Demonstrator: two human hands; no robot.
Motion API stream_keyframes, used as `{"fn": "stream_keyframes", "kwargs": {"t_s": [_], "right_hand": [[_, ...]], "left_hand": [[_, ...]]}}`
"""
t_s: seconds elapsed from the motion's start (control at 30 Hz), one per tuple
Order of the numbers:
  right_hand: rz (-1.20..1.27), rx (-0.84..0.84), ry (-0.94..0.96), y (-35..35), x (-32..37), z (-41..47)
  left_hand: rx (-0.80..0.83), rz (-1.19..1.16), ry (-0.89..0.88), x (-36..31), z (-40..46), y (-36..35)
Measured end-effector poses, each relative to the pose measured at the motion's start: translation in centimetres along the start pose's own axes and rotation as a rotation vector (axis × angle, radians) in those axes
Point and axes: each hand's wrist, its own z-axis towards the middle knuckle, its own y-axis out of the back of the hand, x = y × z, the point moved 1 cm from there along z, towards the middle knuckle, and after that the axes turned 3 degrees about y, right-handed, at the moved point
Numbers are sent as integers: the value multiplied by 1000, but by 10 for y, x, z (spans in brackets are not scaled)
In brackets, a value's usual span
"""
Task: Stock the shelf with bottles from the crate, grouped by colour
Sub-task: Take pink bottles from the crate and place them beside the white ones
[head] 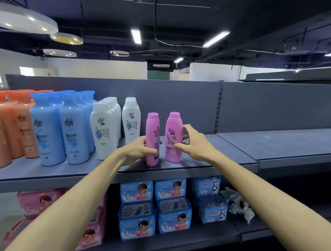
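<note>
Head view: left hand grips left pink bottle, right hand grips right pink bottle. Both upright on shelf, white bottles at 9 o'clock, near.

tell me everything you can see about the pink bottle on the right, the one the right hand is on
The right pink bottle is glossy pink plastic, flattened and oval, with a flat cap of the same pink on top. Its front label faces the camera: "Rejoice" in white above a floral picture. It stands upright near the front edge of the grey shelf, just right of the other pink bottle, with a narrow gap between them. The right hand grips its right side, thumb on the front and fingers around the edge.
</note>
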Motion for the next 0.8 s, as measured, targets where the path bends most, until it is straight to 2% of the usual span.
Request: {"fn": "stream_keyframes", "kwargs": {"t_s": [0.2, 0.37, 0.5, 0.57, 0.73, 0.8], "right_hand": [[19, -3, 1, -3, -3, 1], [86, 45, -27, -3, -4, 4], [103, -13, -30, -5, -7, 5], [114, -36, -25, -7, -11, 6], [126, -24, -16, -8, -19, 16], [130, -13, -4, -9, -21, 21]], "left_hand": [[-238, 98, -59, -10, 5, -14], [-130, 58, 1, -9, -3, -1], [-159, -11, -25, -7, -12, 4], [-245, 13, -41, -8, -12, -1], [-677, 235, -16, -6, 2, -17], [-776, 298, 9, -5, 10, -23]]}}
